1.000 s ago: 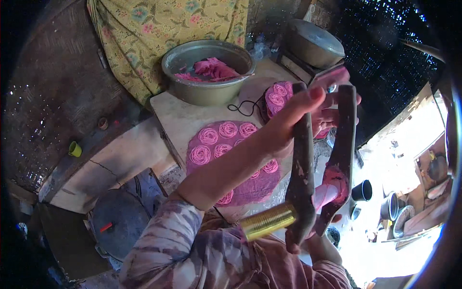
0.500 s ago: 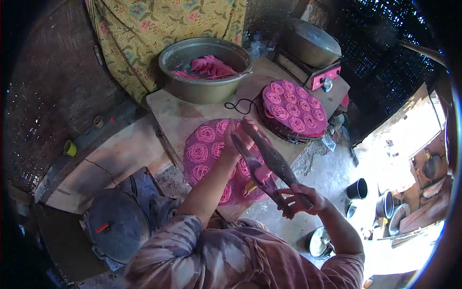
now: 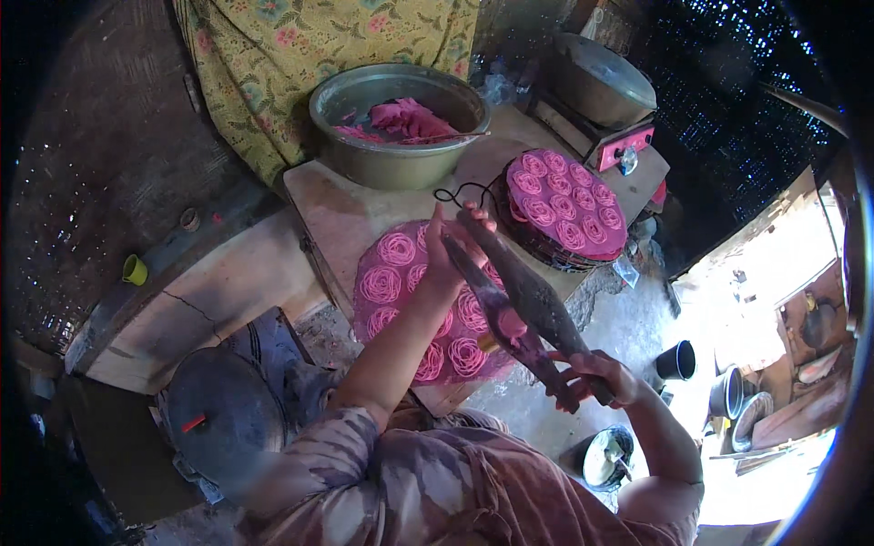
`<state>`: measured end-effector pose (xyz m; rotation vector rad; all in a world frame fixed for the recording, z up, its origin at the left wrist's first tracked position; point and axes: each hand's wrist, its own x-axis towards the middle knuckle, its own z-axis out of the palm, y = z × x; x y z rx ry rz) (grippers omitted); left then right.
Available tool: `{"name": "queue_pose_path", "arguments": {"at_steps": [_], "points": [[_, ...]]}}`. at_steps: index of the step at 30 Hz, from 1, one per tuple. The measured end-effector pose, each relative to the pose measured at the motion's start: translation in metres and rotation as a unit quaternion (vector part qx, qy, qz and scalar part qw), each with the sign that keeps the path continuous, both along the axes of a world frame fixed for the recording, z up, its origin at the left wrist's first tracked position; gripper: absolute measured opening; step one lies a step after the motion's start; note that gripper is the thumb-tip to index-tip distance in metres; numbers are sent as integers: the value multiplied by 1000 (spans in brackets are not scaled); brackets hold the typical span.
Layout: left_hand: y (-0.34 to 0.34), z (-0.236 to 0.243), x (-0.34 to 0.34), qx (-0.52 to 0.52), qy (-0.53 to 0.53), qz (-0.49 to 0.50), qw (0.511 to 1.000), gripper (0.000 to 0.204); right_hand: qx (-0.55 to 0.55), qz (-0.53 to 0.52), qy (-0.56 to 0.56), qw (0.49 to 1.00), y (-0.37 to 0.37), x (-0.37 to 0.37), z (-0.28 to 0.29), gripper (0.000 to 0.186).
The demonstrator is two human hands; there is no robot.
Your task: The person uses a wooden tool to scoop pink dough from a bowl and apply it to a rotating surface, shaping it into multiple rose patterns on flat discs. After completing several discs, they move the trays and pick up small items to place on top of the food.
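A two-armed wooden dough press [image 3: 544,309] slants across the front of my body. My left hand [image 3: 452,257] is closed round its far end, and my right hand [image 3: 608,375] grips the near ends of both arms. Pink dough [image 3: 511,324] shows between the arms, above a short yellowish tube [image 3: 488,343] on the lower arm. Under and beside my left forearm lies a round purple-pink sheet [image 3: 366,314] bearing several coiled nests of pink strands [image 3: 381,284]. My left arm hides part of it.
On the table [image 3: 314,205] stand a large basin [image 3: 364,168] of pink dough and a stack of round trays [image 3: 537,238] topped with pink nests. Behind sits a lidded pot [image 3: 605,82] on a stove [image 3: 628,148]. A lidded pan [image 3: 223,409] is at lower left; buckets [image 3: 675,360] stand right.
The press and both hands have shifted slightly to the right and away from the near nests. More of the near coils on the sheet now shows. The whole view has shifted a little.
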<state>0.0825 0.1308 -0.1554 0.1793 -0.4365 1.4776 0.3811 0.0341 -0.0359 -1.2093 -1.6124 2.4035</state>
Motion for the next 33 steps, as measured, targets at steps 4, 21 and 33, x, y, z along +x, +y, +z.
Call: {"name": "queue_pose_path", "arguments": {"at_steps": [4, 21, 33], "points": [[1, 9, -17, 27, 46, -4, 999, 48, -5, -26, 7, 1000, -1, -16, -8, 57], [9, -37, -29, 5, 75, 7, 997, 43, 39, -43, -13, 998, 0, -22, -54, 51], [51, -52, 40, -1, 26, -10, 1000, 50, 37, -35, -73, 996, 16, 17, -4, 60]]}}
